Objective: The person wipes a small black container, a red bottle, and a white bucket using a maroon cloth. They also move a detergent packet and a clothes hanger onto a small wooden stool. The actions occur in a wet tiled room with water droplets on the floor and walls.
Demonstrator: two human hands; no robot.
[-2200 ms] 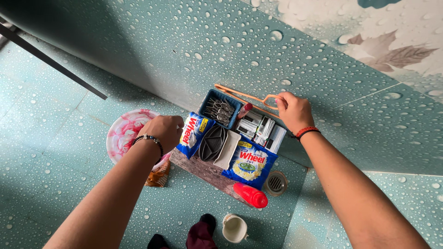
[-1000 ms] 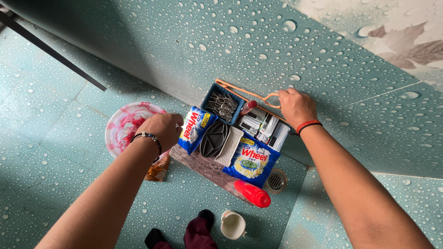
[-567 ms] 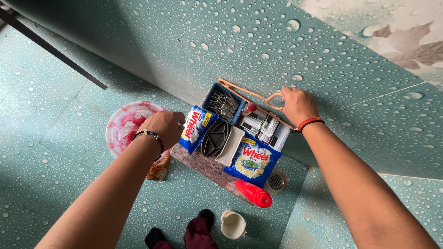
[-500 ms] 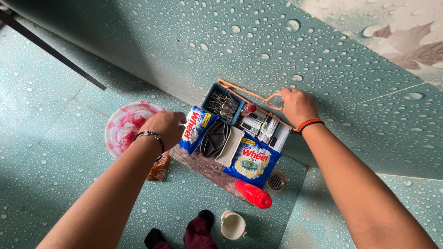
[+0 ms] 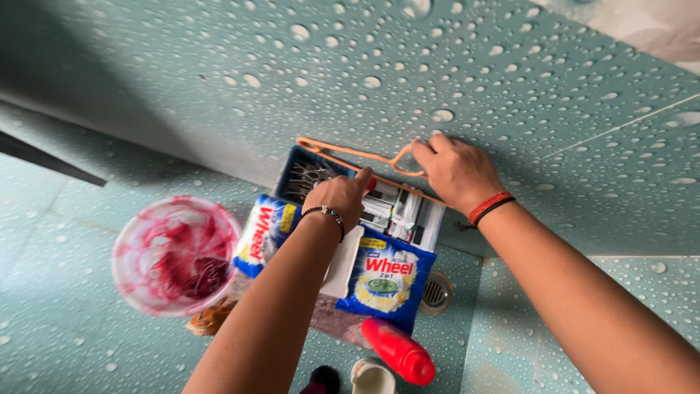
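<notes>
**Both hands at the back of a crowded shelf**

The right hand (image 5: 456,174) is closed on the hook end of an orange clothes hanger (image 5: 350,153) that lies along the back of the shelf, against the teal wall (image 5: 364,66) patterned with water drops. The fingers wrap the hook near the wall; a red and black band sits on that wrist.

The left hand (image 5: 337,198) reaches over the middle of the shelf, fingers curled, with the index finger pointing towards a small red-tipped item (image 5: 371,184) just beside the blue basket (image 5: 295,169). Whether it grips or only touches that item cannot be told, as the hand covers it. A beaded bracelet is on the left wrist.

The blue basket sits at the back left corner and holds metal clips (image 5: 310,175). To its right stands a row of small white and dark boxes (image 5: 408,219), under the hanger. In front lie two blue detergent packets: one (image 5: 261,232) on the left, partly under the left forearm, the other (image 5: 383,273) on the right. A white soap dish (image 5: 343,259) lies between them, mostly hidden by the arm.

A red bottle (image 5: 397,350) lies tilted on its side at the front edge. A pink and white marbled bowl (image 5: 175,254) stands left of the shelf. A round floor drain (image 5: 436,290) shows at the right, and a white mug (image 5: 370,378) at the bottom edge.
</notes>
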